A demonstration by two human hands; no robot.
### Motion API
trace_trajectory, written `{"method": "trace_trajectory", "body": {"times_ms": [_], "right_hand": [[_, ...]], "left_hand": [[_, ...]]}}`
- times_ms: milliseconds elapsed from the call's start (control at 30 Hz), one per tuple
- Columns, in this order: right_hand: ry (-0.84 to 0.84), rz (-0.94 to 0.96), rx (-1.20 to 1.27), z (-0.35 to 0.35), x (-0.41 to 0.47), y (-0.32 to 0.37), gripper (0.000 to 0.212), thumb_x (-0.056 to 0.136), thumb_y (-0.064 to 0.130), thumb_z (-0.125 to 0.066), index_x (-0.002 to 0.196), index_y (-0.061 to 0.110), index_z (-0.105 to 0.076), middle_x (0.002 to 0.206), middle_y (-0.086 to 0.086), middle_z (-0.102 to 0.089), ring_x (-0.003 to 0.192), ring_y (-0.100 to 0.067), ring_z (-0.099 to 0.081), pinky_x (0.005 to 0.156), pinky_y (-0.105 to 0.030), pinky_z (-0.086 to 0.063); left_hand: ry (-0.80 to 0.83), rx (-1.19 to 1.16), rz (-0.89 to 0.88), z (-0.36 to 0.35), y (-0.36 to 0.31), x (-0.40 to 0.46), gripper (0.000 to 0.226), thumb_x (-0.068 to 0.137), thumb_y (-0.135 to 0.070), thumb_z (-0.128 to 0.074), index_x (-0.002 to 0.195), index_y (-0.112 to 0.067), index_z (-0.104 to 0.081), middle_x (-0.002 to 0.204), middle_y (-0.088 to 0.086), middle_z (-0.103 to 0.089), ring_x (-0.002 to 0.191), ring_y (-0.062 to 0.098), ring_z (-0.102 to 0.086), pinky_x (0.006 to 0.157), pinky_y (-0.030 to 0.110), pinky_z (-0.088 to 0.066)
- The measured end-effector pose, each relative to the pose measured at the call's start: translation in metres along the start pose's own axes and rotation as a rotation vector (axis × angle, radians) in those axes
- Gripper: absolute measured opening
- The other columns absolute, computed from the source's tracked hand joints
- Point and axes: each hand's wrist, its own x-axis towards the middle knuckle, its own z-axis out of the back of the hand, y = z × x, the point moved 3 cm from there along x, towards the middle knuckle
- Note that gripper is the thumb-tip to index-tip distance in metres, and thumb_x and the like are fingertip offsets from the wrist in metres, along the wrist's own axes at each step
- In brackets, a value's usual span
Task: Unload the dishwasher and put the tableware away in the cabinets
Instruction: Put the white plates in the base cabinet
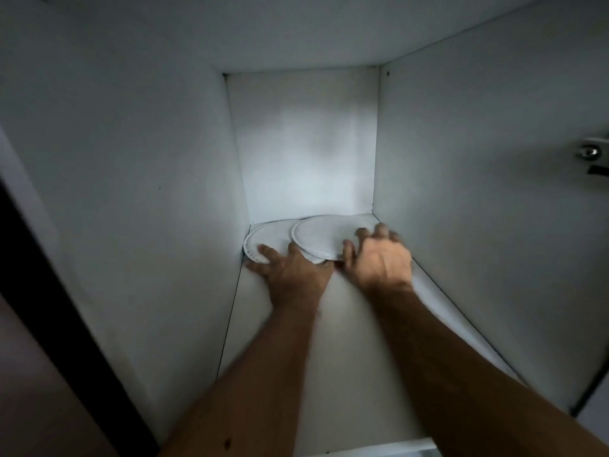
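head view, interior of a white cabinet (131, 192), both forearms reaching in from the near edge. at far left, the left plate (267, 240) lies flat on the cabinet shelf (346, 341), close to the left wall and the back panel. the left hand (293, 270) rests palm down on its near rim, fingers straight and spread, thumb out to the left on the shelf. just right of it, the right plate (324, 237) lies partly over the left plate, its left rim overlapping it, its far edge near the back panel. the right hand (379, 258) lies over the near right rim of this plate with fingers slightly curled; motion blur makes it unclear whether the fingers pinch the rim or only touch it. at the far right edge, a metal hinge (591, 153) is fixed on the right side wall.
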Motion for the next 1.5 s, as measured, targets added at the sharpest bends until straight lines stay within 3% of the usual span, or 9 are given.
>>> {"method": "trace_trajectory", "body": {"times_ms": [133, 200, 300, 600, 733, 1000, 1133, 1233, 1500], "right_hand": [[0.101, 0.408, 0.096, -0.014, 0.001, 0.011, 0.044, 0.098, 0.051, -0.039, 0.142, 0.045, -0.045, 0.137, 0.001, -0.05, 0.129, -0.024, -0.039, 0.103, -0.041, -0.036], [0.234, 0.365, 0.187, -0.025, 0.007, 0.006, 0.043, 0.1, 0.051, -0.035, 0.142, 0.05, -0.043, 0.147, 0.007, -0.045, 0.141, -0.021, -0.03, 0.113, -0.038, -0.029], [0.232, 0.343, 0.301, -0.032, 0.011, 0.003, 0.044, 0.096, 0.05, -0.035, 0.136, 0.046, -0.054, 0.141, 0.005, -0.055, 0.139, -0.013, -0.04, 0.115, -0.033, -0.031], [0.171, 0.28, 0.326, -0.03, 0.007, 0.005, 0.036, 0.094, 0.04, -0.048, 0.126, 0.04, -0.064, 0.129, 0.008, -0.066, 0.129, -0.012, -0.051, 0.111, -0.031, -0.036], [0.132, 0.246, 0.338, -0.025, 0.006, 0.002, 0.033, 0.093, 0.032, -0.054, 0.123, 0.032, -0.068, 0.125, 0.006, -0.068, 0.123, -0.018, -0.056, 0.109, -0.031, -0.039], [0.208, 0.361, 0.245, -0.016, 0.005, 0.006, 0.036, 0.098, 0.035, -0.05, 0.132, 0.041, -0.06, 0.144, 0.006, -0.051, 0.138, -0.015, -0.033, 0.114, -0.033, -0.029], [0.232, 0.368, 0.204, -0.017, 0.005, 0.008, 0.033, 0.099, 0.039, -0.047, 0.127, 0.043, -0.063, 0.14, 0.009, -0.054, 0.138, -0.015, -0.032, 0.112, -0.034, -0.032], [0.242, 0.313, 0.247, -0.02, 0.004, 0.007, 0.033, 0.098, 0.041, -0.047, 0.127, 0.045, -0.061, 0.132, 0.008, -0.06, 0.13, -0.019, -0.044, 0.107, -0.033, -0.039], [0.201, 0.263, 0.194, -0.006, 0.0, 0.009, 0.034, 0.096, 0.036, -0.049, 0.129, 0.035, -0.058, 0.125, 0.001, -0.047, 0.119, -0.021, -0.04, 0.101, -0.037, -0.038]], "left_hand": [[0.014, 0.113, -0.051, -0.008, 0.001, 0.006, 0.094, 0.074, -0.079, -0.018, 0.145, -0.02, -0.04, 0.151, 0.021, -0.037, 0.144, 0.046, -0.005, 0.104, 0.076, 0.005], [0.006, 0.124, -0.043, -0.008, 0.001, 0.004, 0.09, 0.078, -0.078, -0.026, 0.147, -0.021, -0.038, 0.153, 0.026, -0.029, 0.145, 0.047, -0.003, 0.108, 0.073, 0.006], [0.024, 0.071, 0.02, -0.001, 0.001, -0.002, 0.088, 0.077, -0.081, -0.033, 0.147, -0.029, -0.037, 0.158, 0.021, -0.019, 0.142, 0.055, -0.002, 0.114, 0.065, 0.0], [-0.031, -0.031, -0.075, -0.004, 0.002, -0.002, 0.075, 0.08, -0.064, -0.044, 0.139, -0.019, -0.049, 0.151, 0.014, -0.039, 0.147, 0.033, -0.017, 0.121, 0.05, -0.005], [-0.062, -0.015, -0.06, -0.004, 0.002, -0.005, 0.067, 0.082, -0.058, -0.044, 0.136, -0.018, -0.051, 0.148, 0.014, -0.041, 0.145, 0.036, -0.022, 0.119, 0.051, -0.005], [-0.107, 0.023, -0.129, -0.003, 0.0, -0.003, 0.061, 0.089, -0.055, -0.046, 0.138, -0.019, -0.05, 0.146, 0.013, -0.044, 0.144, 0.032, -0.025, 0.119, 0.05, -0.009], [-0.279, 0.05, -0.266, 0.005, -0.008, -0.01, 0.031, 0.083, -0.036, -0.059, 0.11, -0.022, -0.062, 0.116, 0.007, -0.057, 0.113, 0.03, -0.051, 0.1, 0.044, -0.037], [-0.281, 0.057, -0.331, 0.005, -0.01, -0.012, 0.017, 0.083, -0.021, -0.054, 0.095, -0.022, -0.066, 0.095, 0.003, -0.063, 0.091, 0.027, -0.06, 0.082, 0.038, -0.04], [-0.262, 0.084, -0.335, 0.007, -0.01, -0.013, 0.025, 0.081, -0.017, -0.051, 0.099, -0.023, -0.067, 0.098, 0.001, -0.066, 0.096, 0.026, -0.059, 0.084, 0.037, -0.039]]}}
